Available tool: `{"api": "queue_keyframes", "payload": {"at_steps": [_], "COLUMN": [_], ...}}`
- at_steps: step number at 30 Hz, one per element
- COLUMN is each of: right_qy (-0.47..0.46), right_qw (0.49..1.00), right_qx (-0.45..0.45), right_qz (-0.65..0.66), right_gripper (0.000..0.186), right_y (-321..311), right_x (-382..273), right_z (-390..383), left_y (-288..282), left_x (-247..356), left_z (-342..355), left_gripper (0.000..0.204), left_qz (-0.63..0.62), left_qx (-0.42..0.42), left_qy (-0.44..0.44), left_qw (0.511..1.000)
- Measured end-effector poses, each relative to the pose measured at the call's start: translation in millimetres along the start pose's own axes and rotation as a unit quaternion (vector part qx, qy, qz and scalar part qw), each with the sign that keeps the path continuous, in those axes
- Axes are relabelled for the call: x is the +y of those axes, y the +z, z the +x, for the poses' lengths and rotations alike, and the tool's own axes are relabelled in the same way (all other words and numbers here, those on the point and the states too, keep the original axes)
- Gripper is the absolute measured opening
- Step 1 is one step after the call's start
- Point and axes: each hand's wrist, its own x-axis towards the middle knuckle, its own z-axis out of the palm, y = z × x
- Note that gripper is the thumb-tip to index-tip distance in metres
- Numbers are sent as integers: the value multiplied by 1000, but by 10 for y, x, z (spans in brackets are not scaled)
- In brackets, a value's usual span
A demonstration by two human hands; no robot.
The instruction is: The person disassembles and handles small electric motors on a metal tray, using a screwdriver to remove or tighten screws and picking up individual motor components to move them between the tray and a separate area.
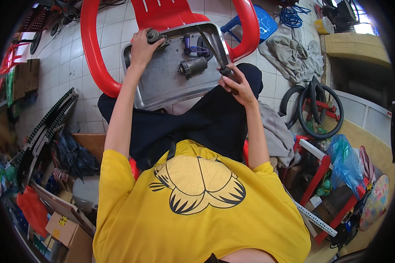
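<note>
A shallow metal tray [162, 90] rests on a red plastic chair in front of my knees. My left hand [141, 49] is closed around a round grey metal part [153, 36] at the tray's left far side. My right hand [241, 84], by the tray's right edge, grips the dark handle of a long-shafted screwdriver [211, 48]. The shaft points away over the tray's far right corner; I cannot make out its tip. Between the hands lie a dark grey cylindrical part like a small motor [194, 66] and a purple metal part [189, 46] beside a black piece.
The red chair [90, 39] frames the tray with its arms. Beyond it, right, stand a blue stool [261, 24] and a crumpled grey cloth [291, 57]. Black rubber tubes [322, 111] lie at right, near a blue plastic bag [344, 155]. Boxes [61, 228] and clutter fill the left.
</note>
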Motion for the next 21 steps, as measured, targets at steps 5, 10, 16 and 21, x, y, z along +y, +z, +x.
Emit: {"api": "queue_keyframes", "payload": {"at_steps": [5,10,16,21], "right_qy": [6,16,11,19], "right_qw": [1000,1000,999,999], "right_qx": [8,15,15,19], "right_qz": [3,19,29,43], "right_gripper": [36,36,35,33], "right_y": [-32,-22,-4,-16], "right_x": [7,-15,-36,-23], "right_z": [-9,-1,-8,1], "left_y": [74,177,164,182], "left_x": [179,222,240,88], "left_z": [-30,0,53,125], "left_gripper": [67,68,68,69], "left_qz": [16,83,97,98], "left_qx": [-45,-58,-63,-73], "left_qy": [-63,-53,-27,-14], "left_qw": [997,994,993,992]}}
